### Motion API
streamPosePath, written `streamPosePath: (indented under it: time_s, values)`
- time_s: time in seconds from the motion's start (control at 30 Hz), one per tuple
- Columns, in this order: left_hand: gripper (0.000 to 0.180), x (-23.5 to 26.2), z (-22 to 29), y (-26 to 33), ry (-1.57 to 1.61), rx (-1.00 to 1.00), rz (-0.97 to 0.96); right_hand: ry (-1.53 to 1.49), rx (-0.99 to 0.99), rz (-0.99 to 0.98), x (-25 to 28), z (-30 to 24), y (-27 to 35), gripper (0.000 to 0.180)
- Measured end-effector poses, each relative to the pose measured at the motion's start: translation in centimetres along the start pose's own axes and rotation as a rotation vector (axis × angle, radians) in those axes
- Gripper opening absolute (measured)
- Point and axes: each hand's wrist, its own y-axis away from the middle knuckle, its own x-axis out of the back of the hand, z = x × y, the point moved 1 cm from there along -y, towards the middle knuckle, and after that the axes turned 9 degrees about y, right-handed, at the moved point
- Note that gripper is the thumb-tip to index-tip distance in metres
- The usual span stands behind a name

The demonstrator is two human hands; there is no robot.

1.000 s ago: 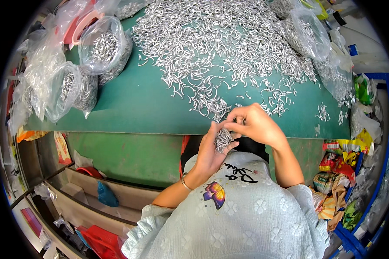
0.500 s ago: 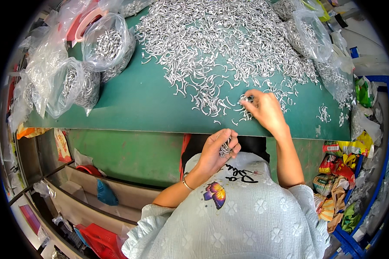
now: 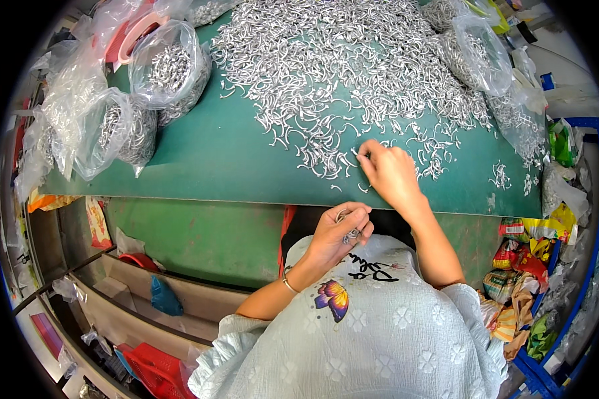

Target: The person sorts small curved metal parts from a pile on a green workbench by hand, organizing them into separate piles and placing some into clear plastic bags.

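A large heap of small curved silver metal pieces (image 3: 339, 60) spreads over the green tabletop (image 3: 199, 156), thinning out toward me. My left hand (image 3: 339, 231), just off the table's near edge, is closed around several of these curved metal pieces (image 3: 350, 233). Over the loose near end of the heap, my right hand (image 3: 391, 174) pinches with thumb and forefinger. A curved metal piece shows at those fingertips; its other fingers are curled and partly hidden.
Open clear plastic bags of metal pieces (image 3: 170, 70) stand on the table's left, more bags (image 3: 479, 56) on its right. A small cluster of pieces (image 3: 500, 175) lies near the right edge. Colourful packets (image 3: 512, 266) fill a blue-framed rack at right. A red basket (image 3: 154, 369) sits lower left.
My right hand has moved slightly left, and its fingers are closer together. The left hand stays in nearly the same place, with its thumb now lying more across the metal pieces.
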Motion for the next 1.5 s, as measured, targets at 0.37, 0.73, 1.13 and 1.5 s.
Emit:
streamPosePath:
  time_s: [0.37, 0.73, 1.13, 1.5]
  values:
    - [0.043, -0.5, 0.5, -0.5, 0.15, -0.049, 0.108, -1.522, -0.363, -0.621, 2.9, 2.0, 1.8, 0.008]
    - [0.036, -1.0, 0.5, -0.4, 0.183, -0.081, 0.186, -1.079, -0.135, -0.491, 3.2, 0.9, 3.1, 0.009]
    - [0.023, -0.7, 0.3, 0.0, 0.084, 0.033, 0.071, -0.534, -0.111, -0.035, 1.1, 1.0, 1.8, 0.008]
    - [0.021, -0.9, 0.2, -0.2, 0.07, 0.043, 0.082, -2.226, -0.513, -0.629, 1.6, 3.1, 2.2, 0.019]
